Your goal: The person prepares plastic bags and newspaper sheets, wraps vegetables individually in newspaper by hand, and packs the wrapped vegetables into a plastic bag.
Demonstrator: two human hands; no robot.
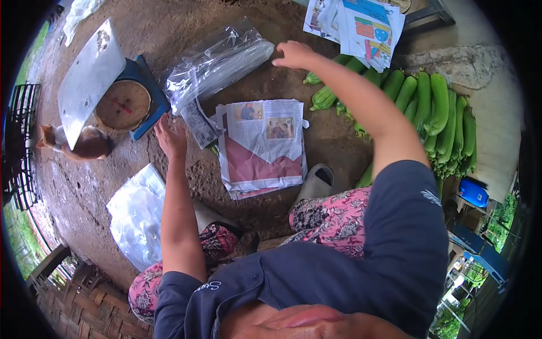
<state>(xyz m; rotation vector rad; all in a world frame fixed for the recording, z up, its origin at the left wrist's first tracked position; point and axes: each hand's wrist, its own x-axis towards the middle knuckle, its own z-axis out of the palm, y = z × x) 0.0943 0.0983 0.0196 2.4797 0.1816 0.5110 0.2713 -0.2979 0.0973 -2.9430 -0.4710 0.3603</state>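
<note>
My left hand (171, 135), fingers raised and apart, is beside the blue scale (151, 96) and close to the near end of a clear plastic bag (223, 65). That bag lies on the dirt floor, long and crinkled, with a stack of thin plastic inside. At its far right end is my right hand (293, 55), fingers bent with a gap between thumb and forefinger and nothing visible in them. Between my arms lies a pile of newspaper sheets (265, 147). A dark grey flat packet (201, 124) sits against its left edge, partly under the plastic bag.
Long green gourds (418, 104) are heaped at the right, near printed papers (370, 28). A clear sheet or pan (90, 79) tilts over the scale's round plate. An orange-and-white cat (84, 142) lies beside it. White plastic bags (137, 217) rest left of my leg.
</note>
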